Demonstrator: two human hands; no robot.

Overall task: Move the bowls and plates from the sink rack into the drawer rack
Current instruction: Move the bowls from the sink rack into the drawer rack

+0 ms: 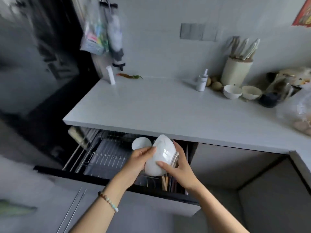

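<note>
Nearest, reaching in from six o'clock, our left hand and right hand curl their fingers round a tilted white bowl over the drawer rack. At eleven o'clock of it sits another bowl, under the tabletop.

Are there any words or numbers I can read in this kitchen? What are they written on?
Nothing here can be read.
Red poster on the wall: its print is too blurred to read.
Hanging bag: colourful print, too blurred to read.
Spray bottle on the counter: no label I can make out.
White bowl: no writing shows.
</note>
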